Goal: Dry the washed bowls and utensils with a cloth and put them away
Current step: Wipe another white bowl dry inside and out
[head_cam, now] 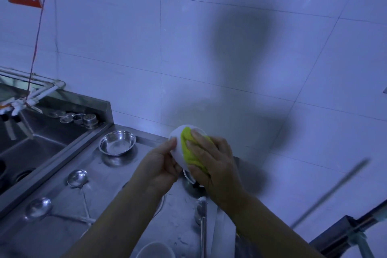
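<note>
- Left hand [162,162] gripped the white bowl [178,144] by its rim and side, fingers curled round it; the bowl was held in the air, tilted, above the stainless counter [117,176] and in front of the tiled wall.
- Right hand [211,160] pressed the yellow-green cloth [188,144] against the bowl, fingers bent over the wad and holding it there.
- Risk — a slip. The bowl looked smooth and glazed, likely wet where the cloth had not reached; the hold sat on one side only, so a hard rub from the right could twist it out of the left fingers.
- Risk — a drop would land on things. Just below the hands stood what looked like another small bowl, mostly hidden, and a metal spoon [201,211] lay near it; a fall could chip the bowl or scatter them.
- Bowl's look: plain white, rounded, small; the cloth covered much of its near side, so how dry it was could not be told.
- Still on the counter, to the left: a steel bowl [117,142] and two metal ladles [76,177], beside the sink [41,144].
</note>
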`<state>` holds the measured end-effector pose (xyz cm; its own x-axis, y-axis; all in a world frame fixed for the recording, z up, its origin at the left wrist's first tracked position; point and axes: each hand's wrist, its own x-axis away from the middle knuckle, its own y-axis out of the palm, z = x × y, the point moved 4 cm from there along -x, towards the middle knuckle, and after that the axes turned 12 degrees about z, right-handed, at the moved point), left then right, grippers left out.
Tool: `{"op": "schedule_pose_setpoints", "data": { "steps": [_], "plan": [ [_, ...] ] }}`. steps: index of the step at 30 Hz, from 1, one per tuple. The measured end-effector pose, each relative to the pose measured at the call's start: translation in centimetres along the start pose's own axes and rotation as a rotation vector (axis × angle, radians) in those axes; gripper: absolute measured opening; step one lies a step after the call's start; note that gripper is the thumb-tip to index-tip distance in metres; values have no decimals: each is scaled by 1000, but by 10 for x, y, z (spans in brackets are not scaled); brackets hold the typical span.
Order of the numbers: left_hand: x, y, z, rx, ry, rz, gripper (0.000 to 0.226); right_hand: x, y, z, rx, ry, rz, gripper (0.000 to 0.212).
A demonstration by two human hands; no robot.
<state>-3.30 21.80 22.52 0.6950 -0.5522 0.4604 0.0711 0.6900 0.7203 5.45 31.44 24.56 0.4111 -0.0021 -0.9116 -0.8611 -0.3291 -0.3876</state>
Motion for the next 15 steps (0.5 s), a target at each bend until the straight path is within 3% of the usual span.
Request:
{"op": "schedule_pose_setpoints", "data": {
  "steps": [3,8,15],
  "plan": [
    [3,0,-2,84,-68,49,27,7,2,-12,94,-159,10,37],
    [12,4,-8,129,-181,40,42,15,8,-16,185,-227,56,31],
    [11,-3,-10,240,-77,119,21,37,0,-1,15,69,178,36]
  ]
}}
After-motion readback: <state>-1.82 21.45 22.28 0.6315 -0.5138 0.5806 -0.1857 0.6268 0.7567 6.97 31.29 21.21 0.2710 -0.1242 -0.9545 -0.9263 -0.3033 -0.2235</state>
